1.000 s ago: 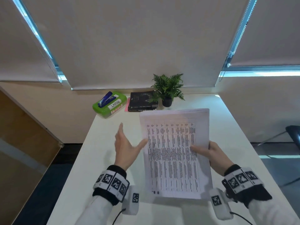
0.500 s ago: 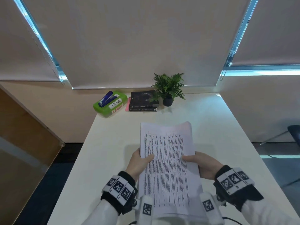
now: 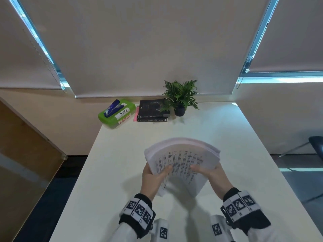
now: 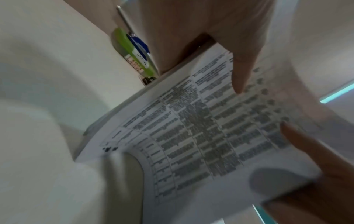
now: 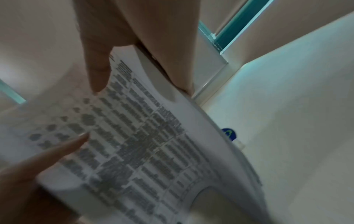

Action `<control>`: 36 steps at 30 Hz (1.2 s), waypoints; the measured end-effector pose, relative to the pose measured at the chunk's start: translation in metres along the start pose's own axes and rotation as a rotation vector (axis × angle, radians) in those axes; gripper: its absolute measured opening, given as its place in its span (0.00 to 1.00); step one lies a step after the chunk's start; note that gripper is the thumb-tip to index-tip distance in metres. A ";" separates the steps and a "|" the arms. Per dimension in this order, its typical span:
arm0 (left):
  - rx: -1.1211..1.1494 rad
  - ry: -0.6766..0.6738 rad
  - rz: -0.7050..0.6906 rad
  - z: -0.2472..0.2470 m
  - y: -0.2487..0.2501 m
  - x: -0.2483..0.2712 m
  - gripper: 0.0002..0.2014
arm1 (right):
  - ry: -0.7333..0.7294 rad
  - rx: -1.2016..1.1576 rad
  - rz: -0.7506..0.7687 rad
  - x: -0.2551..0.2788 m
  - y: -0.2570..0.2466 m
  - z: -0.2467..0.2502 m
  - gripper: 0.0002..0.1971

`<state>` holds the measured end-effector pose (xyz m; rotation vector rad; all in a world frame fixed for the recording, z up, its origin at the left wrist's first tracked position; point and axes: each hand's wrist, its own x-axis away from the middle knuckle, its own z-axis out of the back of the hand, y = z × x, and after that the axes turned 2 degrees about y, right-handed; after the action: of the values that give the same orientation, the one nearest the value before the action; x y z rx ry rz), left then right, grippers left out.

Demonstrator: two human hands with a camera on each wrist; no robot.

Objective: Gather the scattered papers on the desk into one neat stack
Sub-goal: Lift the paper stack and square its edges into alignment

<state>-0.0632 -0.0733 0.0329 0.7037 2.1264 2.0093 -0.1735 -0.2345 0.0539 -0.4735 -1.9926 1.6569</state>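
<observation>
A stack of printed papers (image 3: 181, 159) is held upright over the middle of the white desk (image 3: 111, 172), bowed towards me, its top edges fanned. My left hand (image 3: 153, 175) grips the stack's left edge, thumb on the printed face. My right hand (image 3: 209, 173) grips the right edge the same way. In the left wrist view the papers (image 4: 201, 136) fill the middle, with my left thumb (image 4: 241, 72) on the text and the other hand's thumb at the right. The right wrist view shows the papers (image 5: 143, 144) with my right thumb (image 5: 97, 72) on top.
At the desk's far edge sit a green box (image 3: 116, 113) labelled LARGE with a blue stapler (image 3: 111, 107) on it, a pile of black books (image 3: 153, 110) and a small potted fern (image 3: 180, 98). A dark chair (image 3: 316, 147) stands at the right.
My left hand has closed on the stack's left edge. Both hands have raised the papers from lying flat to standing on end, bowing them.
</observation>
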 end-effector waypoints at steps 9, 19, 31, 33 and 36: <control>0.105 0.069 -0.077 -0.003 0.011 -0.008 0.05 | 0.089 -0.061 0.042 -0.014 -0.008 -0.007 0.21; 0.141 0.057 -0.025 0.000 0.006 -0.009 0.04 | 0.149 -0.072 0.038 -0.015 0.003 -0.006 0.13; -0.063 -0.045 0.092 0.014 0.005 -0.027 0.10 | 0.326 0.532 0.603 -0.016 -0.014 -0.003 0.36; -0.052 -0.018 0.077 0.014 0.008 -0.028 0.13 | 0.311 0.805 0.783 -0.017 -0.016 -0.004 0.33; -0.009 0.023 -0.102 0.013 0.019 -0.024 0.24 | 0.259 0.966 0.806 -0.019 -0.016 -0.002 0.27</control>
<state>-0.0321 -0.0711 0.0445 0.5619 2.1182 1.9822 -0.1561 -0.2464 0.0666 -1.0840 -0.6254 2.5753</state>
